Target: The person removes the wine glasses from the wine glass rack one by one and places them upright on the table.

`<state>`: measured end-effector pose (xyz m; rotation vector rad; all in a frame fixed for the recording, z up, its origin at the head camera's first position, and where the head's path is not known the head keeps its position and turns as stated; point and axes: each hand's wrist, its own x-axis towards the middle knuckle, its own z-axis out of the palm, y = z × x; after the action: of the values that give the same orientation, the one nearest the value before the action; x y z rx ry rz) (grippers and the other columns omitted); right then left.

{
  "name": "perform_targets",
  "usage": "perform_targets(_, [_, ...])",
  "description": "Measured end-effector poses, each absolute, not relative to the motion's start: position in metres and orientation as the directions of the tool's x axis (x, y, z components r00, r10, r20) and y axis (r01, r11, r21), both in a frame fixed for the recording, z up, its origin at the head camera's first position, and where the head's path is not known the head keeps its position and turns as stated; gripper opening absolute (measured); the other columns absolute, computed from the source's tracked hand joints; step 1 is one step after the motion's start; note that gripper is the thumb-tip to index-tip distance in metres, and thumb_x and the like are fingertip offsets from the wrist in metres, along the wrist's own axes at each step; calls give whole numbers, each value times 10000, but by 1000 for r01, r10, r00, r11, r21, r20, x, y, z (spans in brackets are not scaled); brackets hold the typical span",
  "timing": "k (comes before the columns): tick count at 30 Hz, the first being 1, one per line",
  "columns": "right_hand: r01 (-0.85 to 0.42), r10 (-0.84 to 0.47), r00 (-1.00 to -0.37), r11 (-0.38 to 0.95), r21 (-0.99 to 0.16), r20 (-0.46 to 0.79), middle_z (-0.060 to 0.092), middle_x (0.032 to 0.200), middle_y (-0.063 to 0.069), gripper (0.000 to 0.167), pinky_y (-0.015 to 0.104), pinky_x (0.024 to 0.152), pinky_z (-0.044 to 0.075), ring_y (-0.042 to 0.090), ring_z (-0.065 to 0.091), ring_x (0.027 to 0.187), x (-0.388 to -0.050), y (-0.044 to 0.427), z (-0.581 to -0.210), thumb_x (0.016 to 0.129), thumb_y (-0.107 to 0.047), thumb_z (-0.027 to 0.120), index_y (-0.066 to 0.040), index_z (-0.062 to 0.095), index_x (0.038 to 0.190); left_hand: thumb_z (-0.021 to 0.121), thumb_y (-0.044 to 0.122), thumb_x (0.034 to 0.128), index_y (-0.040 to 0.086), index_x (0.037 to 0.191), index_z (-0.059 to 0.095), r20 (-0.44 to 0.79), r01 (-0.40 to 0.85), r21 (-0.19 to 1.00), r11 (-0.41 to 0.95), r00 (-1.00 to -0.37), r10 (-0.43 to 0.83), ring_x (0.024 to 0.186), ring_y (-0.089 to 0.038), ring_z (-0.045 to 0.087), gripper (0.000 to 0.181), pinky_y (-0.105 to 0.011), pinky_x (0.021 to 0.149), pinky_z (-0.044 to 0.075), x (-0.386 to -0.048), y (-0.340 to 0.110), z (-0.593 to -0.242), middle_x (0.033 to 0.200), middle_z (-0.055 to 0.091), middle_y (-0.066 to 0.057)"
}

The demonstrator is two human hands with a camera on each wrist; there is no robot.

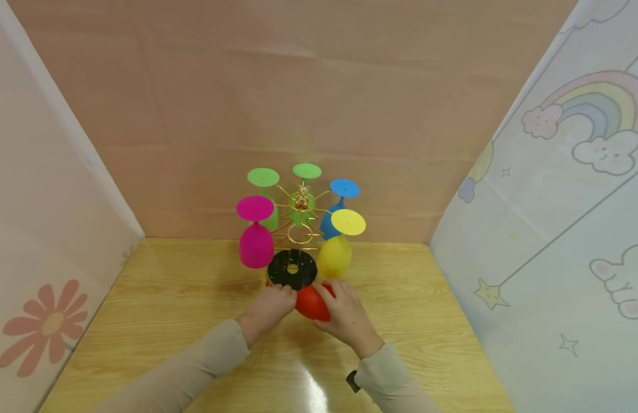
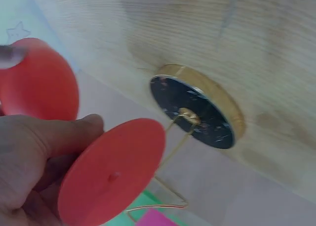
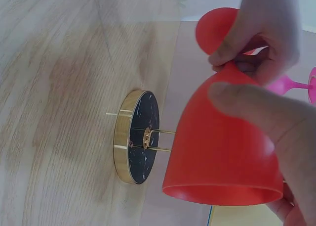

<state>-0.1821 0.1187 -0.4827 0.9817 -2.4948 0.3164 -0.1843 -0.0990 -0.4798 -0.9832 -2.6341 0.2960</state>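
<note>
Both hands hold one red plastic goblet [image 1: 312, 304] sideways in front of a gold wire glass rack [image 1: 300, 234]. My left hand [image 1: 269, 310] pinches its stem beside the round red foot, which shows in the left wrist view. Around the bowl, my right hand [image 1: 349, 321] grips with the thumb on its outer side. The goblet's open rim faces the camera in the right wrist view. Upside down on the rack hang a magenta goblet [image 1: 256, 245], a yellow goblet [image 1: 335, 256], a blue goblet [image 1: 329, 225] and green ones [image 1: 264, 178] at the back.
The rack's round black-topped base [image 1: 292, 269] with a gold side stands on the wooden table [image 1: 412, 321]. A small gold bear figure [image 1: 302, 198] tops the rack. A plain wall stands behind, with printed side panels [image 1: 546, 229] left and right.
</note>
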Motion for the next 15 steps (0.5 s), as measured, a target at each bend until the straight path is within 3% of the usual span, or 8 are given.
perform_targets(7, [-695,-575,-682,702,-154,452,623,1208,93,577,447,932,534,296,577,1100,-183,116,-477,769,-331,904,-61,687,1230,874,57,780,42,963,685,251,605,-248,756,-714,654,707,-169,642,264,-254,586,585,-191,-111,-496,840,658,-46])
perform_targets(12, [-747,-572,-624,636,-193,533,649,1108,97,491,400,861,565,281,600,1022,-186,116,-468,731,-179,932,-22,707,1138,844,-20,784,29,973,656,293,586,-177,790,-735,611,739,-202,651,271,-293,582,593,-193,-122,-504,861,654,-68])
perform_targets(15, [-772,-560,-587,604,-198,585,643,1063,92,472,374,828,565,270,596,984,-189,119,-461,714,-114,935,-8,711,1115,816,-53,801,3,1076,644,282,568,-93,817,-772,569,860,-263,684,329,-360,671,618,-191,-130,-505,975,693,-116])
